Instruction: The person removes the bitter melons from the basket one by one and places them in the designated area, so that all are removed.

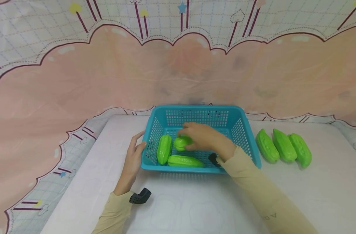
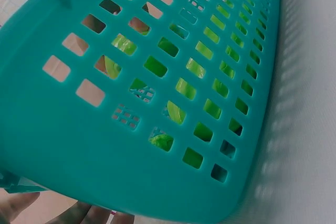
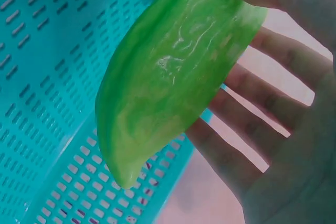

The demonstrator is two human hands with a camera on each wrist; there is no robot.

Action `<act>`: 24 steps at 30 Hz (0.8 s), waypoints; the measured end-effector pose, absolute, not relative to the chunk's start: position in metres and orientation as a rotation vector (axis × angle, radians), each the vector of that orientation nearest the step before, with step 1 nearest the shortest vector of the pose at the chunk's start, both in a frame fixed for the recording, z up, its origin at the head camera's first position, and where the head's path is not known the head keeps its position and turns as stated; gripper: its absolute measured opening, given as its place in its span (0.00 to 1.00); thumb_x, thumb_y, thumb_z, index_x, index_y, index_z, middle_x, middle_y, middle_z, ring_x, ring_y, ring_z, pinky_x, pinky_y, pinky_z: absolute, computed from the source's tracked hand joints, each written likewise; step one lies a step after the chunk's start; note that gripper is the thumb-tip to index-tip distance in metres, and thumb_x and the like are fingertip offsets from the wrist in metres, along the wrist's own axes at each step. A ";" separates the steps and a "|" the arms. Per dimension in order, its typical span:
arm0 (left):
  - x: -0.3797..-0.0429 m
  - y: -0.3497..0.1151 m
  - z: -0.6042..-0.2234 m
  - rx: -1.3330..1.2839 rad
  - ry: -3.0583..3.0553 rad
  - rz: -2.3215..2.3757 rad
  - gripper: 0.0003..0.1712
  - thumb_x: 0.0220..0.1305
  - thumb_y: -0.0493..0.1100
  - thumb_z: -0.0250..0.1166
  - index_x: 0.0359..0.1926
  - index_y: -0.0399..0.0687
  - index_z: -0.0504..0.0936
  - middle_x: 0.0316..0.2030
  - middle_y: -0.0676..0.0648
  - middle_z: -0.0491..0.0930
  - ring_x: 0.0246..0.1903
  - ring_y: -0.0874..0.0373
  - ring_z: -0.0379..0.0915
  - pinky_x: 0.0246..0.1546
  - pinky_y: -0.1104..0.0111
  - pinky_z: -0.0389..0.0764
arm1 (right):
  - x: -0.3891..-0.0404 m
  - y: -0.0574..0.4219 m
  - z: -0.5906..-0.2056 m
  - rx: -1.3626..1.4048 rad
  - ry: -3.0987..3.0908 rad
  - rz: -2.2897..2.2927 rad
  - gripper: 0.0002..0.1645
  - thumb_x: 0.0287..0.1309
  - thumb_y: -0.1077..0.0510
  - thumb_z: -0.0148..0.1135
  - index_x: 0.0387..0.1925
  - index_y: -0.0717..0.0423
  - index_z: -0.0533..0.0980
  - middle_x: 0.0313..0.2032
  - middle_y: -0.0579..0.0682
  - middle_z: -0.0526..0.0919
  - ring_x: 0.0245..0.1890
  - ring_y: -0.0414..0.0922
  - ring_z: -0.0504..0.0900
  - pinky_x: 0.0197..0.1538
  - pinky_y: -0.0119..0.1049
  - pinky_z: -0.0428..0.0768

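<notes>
My right hand (image 1: 205,138) reaches inside the blue plastic basket (image 1: 201,170) and holds a green bumpy bitter melon (image 1: 181,143). In the right wrist view, the thumb lies on one side of this bitter melon (image 3: 168,72) and the fingers on the other; its pointed tip hangs free. Two more bitter melons lie in the basket, one upright along the left wall (image 1: 164,149) and one along the front wall (image 1: 185,161). My left hand (image 1: 133,154) grips the basket's left rim, thumb at the edge. The left wrist view shows the perforated wall (image 2: 68,129), with fingers partly hidden past the rim.
Three more bitter melons lie side by side on the white table (image 1: 178,204) to the right of the basket, the middle one (image 1: 284,145) between its neighbours. Behind stands a pink patterned cloth (image 1: 178,78). Each wrist carries a black device (image 1: 140,196).
</notes>
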State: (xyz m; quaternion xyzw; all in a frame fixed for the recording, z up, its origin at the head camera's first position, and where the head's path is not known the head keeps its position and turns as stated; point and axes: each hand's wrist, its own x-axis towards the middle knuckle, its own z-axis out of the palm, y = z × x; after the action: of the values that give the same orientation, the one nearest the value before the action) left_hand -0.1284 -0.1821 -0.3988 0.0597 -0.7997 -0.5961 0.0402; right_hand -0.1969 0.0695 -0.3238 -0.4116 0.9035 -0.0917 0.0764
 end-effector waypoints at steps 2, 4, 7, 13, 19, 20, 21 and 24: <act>-0.128 -0.183 -0.399 0.185 -2.454 -1.824 0.28 0.78 0.48 0.42 0.75 0.57 0.57 0.63 0.36 0.74 0.60 0.42 0.72 0.58 0.48 0.71 | -0.196 0.072 -0.324 -1.234 2.712 -0.283 0.26 0.58 0.52 0.70 0.59 0.49 0.78 0.53 0.51 0.78 0.52 0.48 0.77 0.52 0.45 0.80; -0.128 -0.183 -0.399 0.184 -2.454 -1.827 0.28 0.78 0.49 0.43 0.75 0.57 0.57 0.63 0.36 0.73 0.60 0.42 0.72 0.58 0.47 0.70 | -0.195 0.075 -0.323 -1.227 2.716 -0.288 0.26 0.58 0.51 0.70 0.59 0.49 0.78 0.53 0.51 0.78 0.53 0.48 0.77 0.52 0.45 0.79; -0.128 -0.183 -0.398 0.182 -2.455 -1.831 0.28 0.78 0.48 0.42 0.75 0.57 0.57 0.63 0.36 0.73 0.61 0.41 0.72 0.59 0.46 0.70 | -0.193 0.079 -0.322 -1.212 2.725 -0.303 0.26 0.58 0.51 0.70 0.58 0.49 0.78 0.53 0.51 0.78 0.52 0.48 0.77 0.52 0.46 0.79; -0.128 -0.183 -0.399 0.185 -2.459 -1.829 0.28 0.78 0.48 0.42 0.75 0.58 0.57 0.64 0.35 0.73 0.61 0.41 0.72 0.59 0.46 0.71 | -0.191 0.087 -0.321 -1.189 2.743 -0.356 0.25 0.58 0.52 0.70 0.58 0.49 0.79 0.53 0.50 0.79 0.51 0.47 0.77 0.53 0.45 0.79; -0.128 -0.183 -0.398 0.183 -2.460 -1.821 0.28 0.78 0.48 0.42 0.76 0.56 0.56 0.63 0.35 0.73 0.61 0.41 0.72 0.59 0.46 0.70 | -0.188 0.096 -0.318 -1.183 2.773 -0.391 0.26 0.56 0.52 0.71 0.57 0.50 0.79 0.53 0.49 0.79 0.51 0.47 0.78 0.53 0.45 0.79; -0.128 -0.183 -0.398 0.181 -2.462 -1.821 0.28 0.78 0.48 0.42 0.76 0.56 0.56 0.63 0.35 0.73 0.60 0.41 0.72 0.59 0.46 0.71 | -0.187 0.097 -0.317 -1.182 2.779 -0.391 0.26 0.56 0.52 0.71 0.57 0.50 0.79 0.52 0.49 0.79 0.51 0.47 0.78 0.52 0.45 0.79; -0.128 -0.183 -0.399 0.180 -2.463 -1.821 0.28 0.78 0.48 0.41 0.76 0.56 0.56 0.63 0.35 0.73 0.60 0.41 0.72 0.58 0.46 0.71 | -0.186 0.099 -0.316 -1.180 2.785 -0.392 0.26 0.55 0.53 0.72 0.56 0.51 0.80 0.52 0.50 0.79 0.50 0.47 0.78 0.52 0.45 0.79; -0.128 -0.183 -0.399 0.177 -2.466 -1.820 0.28 0.79 0.48 0.41 0.76 0.57 0.56 0.63 0.35 0.74 0.59 0.42 0.73 0.57 0.48 0.72 | -0.185 0.103 -0.315 -1.163 2.799 -0.397 0.26 0.55 0.53 0.72 0.56 0.51 0.80 0.51 0.49 0.80 0.49 0.46 0.78 0.51 0.45 0.79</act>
State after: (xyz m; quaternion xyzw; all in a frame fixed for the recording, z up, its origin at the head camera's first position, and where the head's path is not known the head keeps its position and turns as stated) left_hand -0.1280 -0.1827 -0.3989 0.0576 -0.8028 -0.5924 0.0357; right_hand -0.1847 0.1028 -0.3154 -0.3800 0.9148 -0.1298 0.0424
